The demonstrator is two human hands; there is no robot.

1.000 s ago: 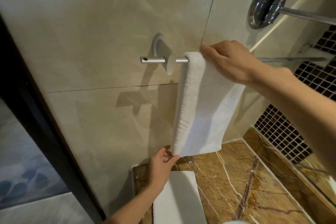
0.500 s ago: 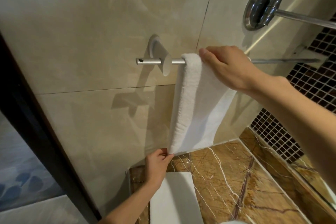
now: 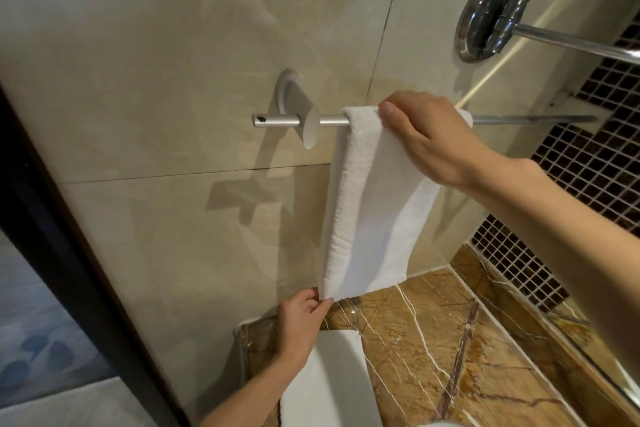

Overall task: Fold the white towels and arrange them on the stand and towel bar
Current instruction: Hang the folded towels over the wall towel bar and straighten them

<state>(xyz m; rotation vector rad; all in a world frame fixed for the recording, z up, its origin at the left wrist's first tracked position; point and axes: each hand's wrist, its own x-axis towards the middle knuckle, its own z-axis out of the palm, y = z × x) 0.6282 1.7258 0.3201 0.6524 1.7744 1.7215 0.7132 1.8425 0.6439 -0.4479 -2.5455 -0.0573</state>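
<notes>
At the bar [image 3: 329, 121], a folded towel [image 3: 367, 204] is shown draped over the rod, hanging as a narrow strip against the wall [image 3: 173, 80]. The right hand [image 3: 433, 139] is laid over the fold at the top. Its thumb is pressed on the front edge and its fingers are curled over the cloth, so the towel is clamped there.

Below that grip, at the strip's lower corner, the left hand [image 3: 301, 322] is closed in a pinch on the hem. Between the two grips the towel is drawn straight.

Step in hand, as judged: folding of this piece appears finished, and the hung towel is being squared on the bar.

Next move, as judged: the hanging halves are to be matched in length. A light downward pull is called for from the lower grip, with the upper grip eased just enough for the cloth to slide. By too firm a pull the towel could be dragged off the rod.

Beside the left wrist a flat white piece [image 3: 329, 381] lies on the counter [image 3: 450, 340]. Whether it is another towel cannot be told.
</notes>
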